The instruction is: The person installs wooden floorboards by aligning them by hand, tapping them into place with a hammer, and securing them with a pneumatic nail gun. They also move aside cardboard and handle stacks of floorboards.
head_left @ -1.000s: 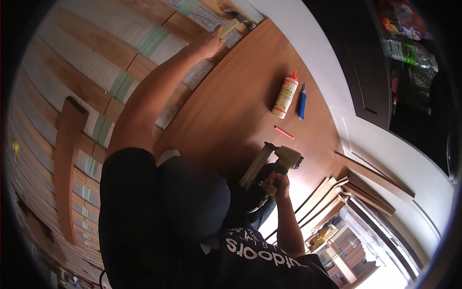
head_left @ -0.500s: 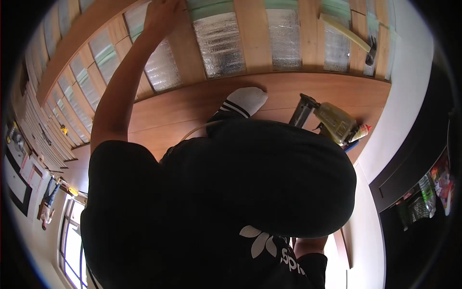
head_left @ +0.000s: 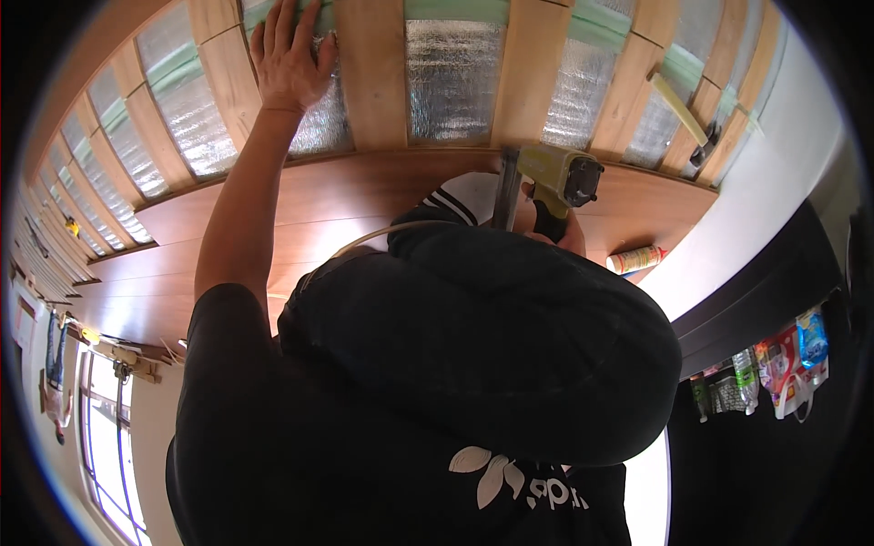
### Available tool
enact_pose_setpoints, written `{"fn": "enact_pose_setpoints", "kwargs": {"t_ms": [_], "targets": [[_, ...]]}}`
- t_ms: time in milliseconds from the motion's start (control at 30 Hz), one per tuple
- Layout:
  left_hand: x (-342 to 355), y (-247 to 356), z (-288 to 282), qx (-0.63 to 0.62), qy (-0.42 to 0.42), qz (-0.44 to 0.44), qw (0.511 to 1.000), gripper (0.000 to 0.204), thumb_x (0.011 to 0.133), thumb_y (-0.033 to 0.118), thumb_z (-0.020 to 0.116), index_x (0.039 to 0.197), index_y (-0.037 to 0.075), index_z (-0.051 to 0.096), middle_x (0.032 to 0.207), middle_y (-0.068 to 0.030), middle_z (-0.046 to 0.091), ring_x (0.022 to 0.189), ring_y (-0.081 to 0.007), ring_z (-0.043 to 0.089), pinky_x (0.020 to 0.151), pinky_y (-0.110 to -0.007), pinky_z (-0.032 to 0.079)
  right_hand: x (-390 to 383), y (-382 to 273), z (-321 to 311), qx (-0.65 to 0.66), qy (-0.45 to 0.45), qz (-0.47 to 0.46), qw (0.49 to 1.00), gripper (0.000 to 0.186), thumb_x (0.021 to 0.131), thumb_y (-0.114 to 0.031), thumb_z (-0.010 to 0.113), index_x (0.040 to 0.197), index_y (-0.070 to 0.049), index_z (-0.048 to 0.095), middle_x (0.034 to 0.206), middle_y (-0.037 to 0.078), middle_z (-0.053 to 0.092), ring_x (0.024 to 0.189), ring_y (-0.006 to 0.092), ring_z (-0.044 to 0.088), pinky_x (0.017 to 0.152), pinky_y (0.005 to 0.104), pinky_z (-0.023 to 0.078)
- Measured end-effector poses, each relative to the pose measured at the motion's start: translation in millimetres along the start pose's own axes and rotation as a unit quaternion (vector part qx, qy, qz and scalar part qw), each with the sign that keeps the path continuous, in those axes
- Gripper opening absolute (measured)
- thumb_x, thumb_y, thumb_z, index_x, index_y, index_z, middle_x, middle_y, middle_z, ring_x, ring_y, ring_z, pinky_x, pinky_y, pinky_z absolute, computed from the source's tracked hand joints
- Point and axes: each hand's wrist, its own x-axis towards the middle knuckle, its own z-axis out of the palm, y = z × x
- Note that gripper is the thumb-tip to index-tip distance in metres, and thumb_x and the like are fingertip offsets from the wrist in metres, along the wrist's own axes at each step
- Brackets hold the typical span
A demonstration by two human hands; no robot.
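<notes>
My left hand (head_left: 293, 65) lies flat with its fingers spread over the silver foil sheet (head_left: 320, 123) and the edge of a wooden batten (head_left: 368, 82). At the front, my right hand (head_left: 572, 237) is wrapped around the handle of a yellow-green nail gun (head_left: 546, 171). The gun stands over the brown floorboards (head_left: 355, 187), its dark magazine beside my socked foot (head_left: 469, 193). Part of the right hand is hidden by the gun and my dark clothing.
A hammer (head_left: 678, 109) lies across the battens at the far right. On the boards near the right wall rests a glue bottle (head_left: 635, 260) with a red tip. A pale hose (head_left: 364, 238) curves past my leg. Bags and bottles (head_left: 774, 369) sit at the right. Another person (head_left: 56, 382) is far left.
My right hand has come forward and lifted the nail gun off the boards, turning it leftward. The left hand now shows fully, spread on the foil and batten. The view has shifted.
</notes>
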Motion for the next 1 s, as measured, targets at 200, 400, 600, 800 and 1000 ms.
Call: {"fn": "enact_pose_setpoints", "kwargs": {"t_ms": [200, 400, 600, 800, 1000], "targets": [[2, -2, 2, -0.007, -0.027, -0.004, 1.0, 0.055, 0.097, 0.025, 0.053, 0.147, 0.002, 0.055, 0.158, -0.0261, 0.044, 0.146, -0.046, 0.041, 0.121, -0.056, 0.029, 15, -39, -6, 0.019, -0.074, 0.053, 0.996, 0.068, 0.081, -0.003, 0.072, 0.145, 0.0, 0.05, 0.129, 0.013, 0.065, 0.121, 0.0209, 0.061, 0.107, 0.0331, 0.044], [-3, -3, 0, 0.012, -0.032, -0.009, 0.999, 0.055, 0.095, 0.024, 0.052, 0.145, 0.002, 0.056, 0.159, -0.0251, 0.043, 0.146, -0.0456, 0.041, 0.121, -0.056, 0.029, 23, 5, -27, -0.065, -0.09, 0.073, 0.991, 0.064, 0.083, -0.004, 0.076, 0.143, -0.001, 0.052, 0.131, 0.012, 0.066, 0.124, 0.0218, 0.06, 0.11, 0.0338, 0.041], [-2, -3, 19, -0.065, 0.043, -0.014, 0.997, 0.053, 0.102, 0.045, 0.05, 0.146, 0.018, 0.06, 0.155, -0.0134, 0.052, 0.145, -0.0322, 0.046, 0.122, -0.049, 0.026, 19, -19, -38, -0.032, -0.074, 0.074, 0.994, 0.056, 0.086, -0.003, 0.074, 0.139, -0.002, 0.056, 0.127, 0.009, 0.066, 0.118, 0.0201, 0.06, 0.106, 0.0322, 0.043], [1, 0, 22, -0.054, 0.06, -0.002, 0.997, 0.051, 0.104, 0.045, 0.047, 0.145, 0.02, 0.062, 0.154, -0.0123, 0.054, 0.143, -0.0304, 0.049, 0.121, -0.047, 0.028, 17, -32, -54, -0.048, -0.074, 0.094, 0.992, 0.052, 0.087, -0.001, 0.07, 0.138, -0.003, 0.057, 0.106, 0.003, 0.064, 0.093, 0.0124, 0.061, 0.087, 0.0282, 0.048], [-6, -5, 26, -0.041, 0.028, -0.014, 0.999, 0.051, 0.102, 0.044, 0.048, 0.146, 0.021, 0.059, 0.157, -0.0095, 0.051, 0.146, -0.0278, 0.044, 0.123, -0.047, 0.025, 6, -12, -78, -0.013, -0.034, 0.083, 0.996, 0.052, 0.087, 0.001, 0.07, 0.137, -0.002, 0.057, 0.099, 0.003, 0.064, 0.088, 0.0109, 0.061, 0.08, 0.027, 0.05]]}}
